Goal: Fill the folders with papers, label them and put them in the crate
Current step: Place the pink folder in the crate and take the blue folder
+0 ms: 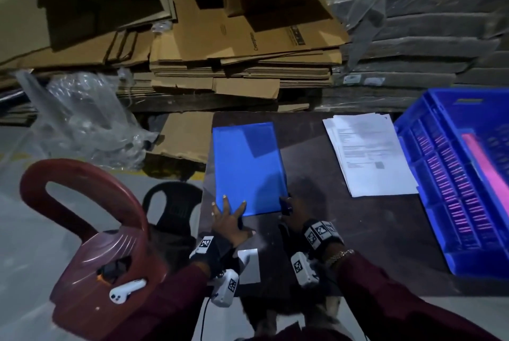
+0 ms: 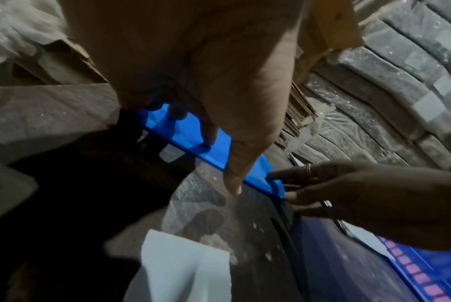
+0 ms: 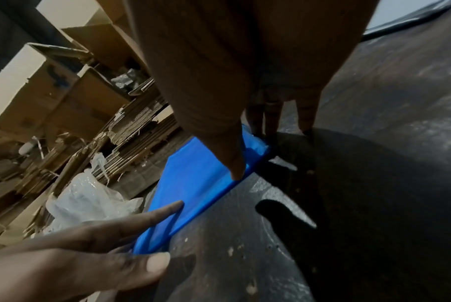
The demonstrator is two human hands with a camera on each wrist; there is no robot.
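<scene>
A blue folder (image 1: pixel 248 164) lies closed on the dark table (image 1: pixel 371 230). My left hand (image 1: pixel 230 211) rests on its near left corner with fingers spread and straight. My right hand (image 1: pixel 287 207) pinches the near right corner, which curls up slightly. In the right wrist view its thumb lies on top of the folder (image 3: pixel 193 183) and the fingers are at the corner edge. A stack of printed papers (image 1: pixel 369 153) lies to the right of the folder. The blue crate (image 1: pixel 440 189) stands at the far right with a pink folder (image 1: pixel 482 164) inside. A small white sheet (image 1: pixel 249 265) lies by my left wrist.
A red plastic chair (image 1: pixel 91 230) with a white device on its seat stands to my left, with a black chair (image 1: pixel 170 205) behind it. Flattened cardboard boxes (image 1: pixel 242 59) and loose plastic wrap (image 1: pixel 88 126) pile up beyond the table's far and left edges.
</scene>
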